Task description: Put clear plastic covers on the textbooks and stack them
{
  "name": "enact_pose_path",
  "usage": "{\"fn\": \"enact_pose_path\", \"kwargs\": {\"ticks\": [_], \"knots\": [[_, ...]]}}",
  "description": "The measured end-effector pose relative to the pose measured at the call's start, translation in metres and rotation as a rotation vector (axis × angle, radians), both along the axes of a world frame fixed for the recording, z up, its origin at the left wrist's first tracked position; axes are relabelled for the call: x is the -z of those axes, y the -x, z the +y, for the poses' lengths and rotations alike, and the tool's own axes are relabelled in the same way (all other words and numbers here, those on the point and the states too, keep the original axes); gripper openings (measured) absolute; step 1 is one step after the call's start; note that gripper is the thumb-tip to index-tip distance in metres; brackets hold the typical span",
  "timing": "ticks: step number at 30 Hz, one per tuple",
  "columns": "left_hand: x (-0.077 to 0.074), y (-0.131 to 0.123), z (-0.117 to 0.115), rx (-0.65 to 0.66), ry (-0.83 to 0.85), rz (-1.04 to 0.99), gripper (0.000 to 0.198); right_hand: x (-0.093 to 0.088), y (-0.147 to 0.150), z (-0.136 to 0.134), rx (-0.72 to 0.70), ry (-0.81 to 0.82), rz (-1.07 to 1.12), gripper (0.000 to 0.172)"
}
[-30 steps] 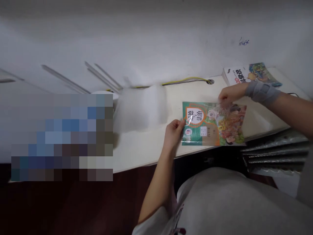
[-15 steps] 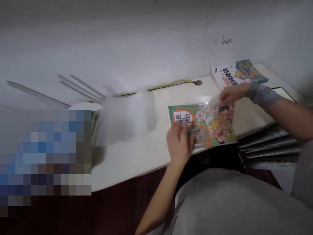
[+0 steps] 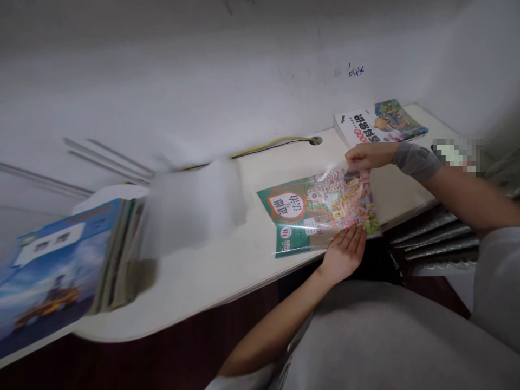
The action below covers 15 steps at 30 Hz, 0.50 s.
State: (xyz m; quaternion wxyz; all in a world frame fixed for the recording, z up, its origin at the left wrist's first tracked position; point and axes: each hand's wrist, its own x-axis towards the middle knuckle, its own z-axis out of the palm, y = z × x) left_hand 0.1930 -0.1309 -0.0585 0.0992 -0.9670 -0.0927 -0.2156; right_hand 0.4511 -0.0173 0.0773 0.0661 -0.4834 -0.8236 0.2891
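Observation:
A green textbook (image 3: 292, 230) with a colourful picture on its front lies near the front edge of the desk. Glossy clear plastic film (image 3: 325, 172) covers it and rises a little along its far side. My right hand (image 3: 368, 156), with a grey band around the wrist, pinches the film at the book's far right corner. My left hand (image 3: 345, 253) rests flat on the near right edge of the book, fingers stretched out. The underside of the book is hidden.
A thick white book (image 3: 353, 127) lies at the back right by the wall. Blurred translucent sheets (image 3: 190, 211) lie left of centre. A stack of books with a blue cover (image 3: 60, 271) stands at far left. A yellow cable (image 3: 268, 143) runs into a hole in the white desk (image 3: 195, 281).
My left hand has slid right along the near edge, from the book's left part to its right corner. The right hand keeps its pinch. The view has shifted, showing more at left.

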Motion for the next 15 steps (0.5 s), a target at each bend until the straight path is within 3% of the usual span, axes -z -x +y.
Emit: {"fn": "enact_pose_path", "kwargs": {"ticks": [2, 4, 8, 10, 13, 15], "knots": [[0.000, 0.000, -0.001, 0.002, 0.018, -0.021, 0.034, 0.009, -0.006, 0.000, 0.049, 0.001, 0.032, 0.027], [-0.005, 0.001, -0.001, -0.012, 0.058, -0.028, 0.034, 0.016, -0.013, 0.001, 0.229, -0.102, 0.051, 0.023], [-0.027, 0.015, 0.017, -0.126, 0.160, 0.074, 0.065, 0.021, -0.011, -0.011, 0.745, -0.599, 0.123, 0.024], [-0.037, 0.025, 0.038, -0.237, 0.232, 0.193, 0.074, 0.029, 0.008, -0.026, 0.719, -0.701, 0.126, 0.030], [-0.043, 0.038, 0.081, -0.410, 0.351, 0.381, 0.072, 0.061, 0.048, -0.052, 0.354, -0.705, -0.029, 0.047], [-0.043, 0.046, 0.111, -0.527, 0.397, 0.423, 0.068, 0.086, 0.065, -0.064, 0.205, -0.628, -0.193, 0.053]]}}
